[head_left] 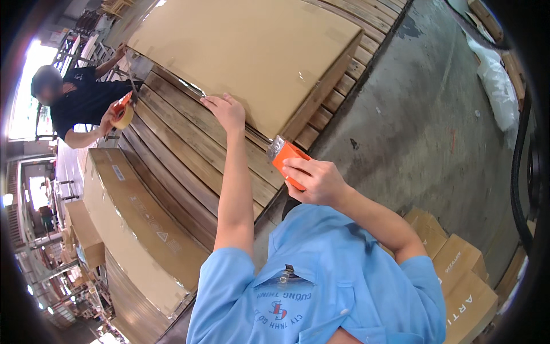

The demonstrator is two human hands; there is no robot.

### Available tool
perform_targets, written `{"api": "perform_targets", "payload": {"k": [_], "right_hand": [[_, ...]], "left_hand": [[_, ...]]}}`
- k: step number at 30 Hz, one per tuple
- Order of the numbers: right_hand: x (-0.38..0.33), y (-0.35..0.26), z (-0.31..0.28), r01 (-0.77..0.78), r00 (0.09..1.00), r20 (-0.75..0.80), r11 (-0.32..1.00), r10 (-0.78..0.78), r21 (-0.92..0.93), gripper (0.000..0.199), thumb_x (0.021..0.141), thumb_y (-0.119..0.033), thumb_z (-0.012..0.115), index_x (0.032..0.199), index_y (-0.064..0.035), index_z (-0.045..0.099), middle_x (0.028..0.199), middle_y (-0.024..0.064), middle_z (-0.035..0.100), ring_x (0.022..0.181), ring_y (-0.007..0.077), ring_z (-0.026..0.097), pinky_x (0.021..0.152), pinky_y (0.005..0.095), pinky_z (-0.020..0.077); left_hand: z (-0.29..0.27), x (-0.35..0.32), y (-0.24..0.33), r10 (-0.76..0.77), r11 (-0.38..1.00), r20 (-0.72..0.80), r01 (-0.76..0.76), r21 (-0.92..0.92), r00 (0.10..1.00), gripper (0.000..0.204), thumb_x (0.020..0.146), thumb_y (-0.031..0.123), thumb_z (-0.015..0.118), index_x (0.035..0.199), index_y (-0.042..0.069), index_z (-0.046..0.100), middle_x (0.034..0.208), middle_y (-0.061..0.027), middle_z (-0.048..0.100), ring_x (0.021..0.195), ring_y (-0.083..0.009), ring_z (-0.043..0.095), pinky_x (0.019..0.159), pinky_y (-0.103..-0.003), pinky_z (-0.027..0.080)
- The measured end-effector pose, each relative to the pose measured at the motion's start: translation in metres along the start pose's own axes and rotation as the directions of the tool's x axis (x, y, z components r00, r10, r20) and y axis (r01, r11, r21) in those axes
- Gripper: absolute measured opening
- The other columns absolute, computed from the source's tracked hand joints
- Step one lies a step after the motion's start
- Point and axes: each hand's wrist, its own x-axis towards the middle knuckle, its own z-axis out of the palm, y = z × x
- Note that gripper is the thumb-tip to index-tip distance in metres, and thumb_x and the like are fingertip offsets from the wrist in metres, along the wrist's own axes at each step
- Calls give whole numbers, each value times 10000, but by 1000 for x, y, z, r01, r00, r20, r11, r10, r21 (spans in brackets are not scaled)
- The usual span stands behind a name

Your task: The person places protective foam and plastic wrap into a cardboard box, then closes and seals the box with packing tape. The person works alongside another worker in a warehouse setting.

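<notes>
A large flat cardboard box (246, 51) lies on wooden slats in front of me. My left hand (226, 112) rests at its near edge, fingers stretched out and touching the cardboard. Gripped in my right hand (315, 180) is an orange tape dispenser (289, 160) with a shiny metal end, held close to the box's near corner. Whether tape runs from it to the box is too small to tell. At the left, a co-worker (86, 100) has one hand at the box's far left corner and holds another orange tape dispenser (122, 112) with a tan roll.
A long taped cardboard box (143, 212) lies at the left beside the wooden slats (172, 114). Smaller cartons (458, 264) stand at my lower right. Concrete floor (401, 132) stretches to the right, with clear plastic wrap (497, 86) and a black hose (518, 172) beyond.
</notes>
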Motion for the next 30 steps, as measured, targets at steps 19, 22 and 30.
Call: {"api": "perform_targets", "payload": {"k": [19, 22, 30], "right_hand": [[-306, -20, -249, 26, 982, 187, 970, 20, -242, 272, 702, -128, 814, 973, -143, 795, 1140, -56, 732, 598, 155, 517, 566, 293, 491], [-311, -19, -263, 12, 986, 166, 965, 32, -260, 277, 705, -122, 808, 981, -149, 796, 1140, -63, 729, 593, 155, 493, 552, 298, 472], [-223, 64, -317, 257, 937, 302, 929, -173, -266, 348, 724, -113, 799, 1069, -155, 779, 1194, -67, 710, 621, 165, 502, 570, 308, 471]], "left_hand": [[-270, -109, 39, 884, 468, 142, -837, -285, 446, 321, 805, 226, 832, 1108, 201, 729, 1449, -51, 530, 1410, -309, 410, 1164, -478, 325], [-287, -98, 54, 886, 456, 214, -852, -256, 410, 299, 768, 262, 860, 1022, 170, 732, 1338, -33, 583, 1350, -273, 464, 1123, -450, 367], [-294, -110, 41, 845, 531, 56, -822, -207, 532, 224, 756, 283, 860, 913, 185, 733, 1150, -1, 611, 1168, -218, 576, 1029, -436, 430]]}}
